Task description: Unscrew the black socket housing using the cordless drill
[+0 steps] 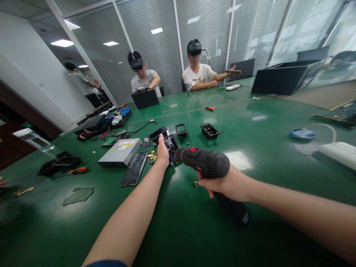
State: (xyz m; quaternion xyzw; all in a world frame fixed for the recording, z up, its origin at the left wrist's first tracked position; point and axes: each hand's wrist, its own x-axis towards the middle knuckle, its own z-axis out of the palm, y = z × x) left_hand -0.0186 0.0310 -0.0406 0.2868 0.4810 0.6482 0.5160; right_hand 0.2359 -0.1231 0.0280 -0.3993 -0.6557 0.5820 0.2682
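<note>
In my right hand [222,183] is a black cordless drill [204,162], its fingers wrapped round the grip. The drill points left, its tip close to a small black plastic housing [172,146]. My left hand [163,151] grips that housing, thumb up; whether the bit touches it I cannot tell. Just behind stand a black frame [181,130] and a black box with brass parts inside [210,131]. Small brass pieces [151,157] lie left of my left hand, and a brass screw [195,183] sits below the drill.
A silver optical drive [120,152] and a dark flat panel [134,168] lie to the left. Orange screwdrivers [79,170] rest on the green table [172,230]. Two people sit opposite, one by a black case [145,99]. At right are a blue round object [302,134] and a large black case [278,80].
</note>
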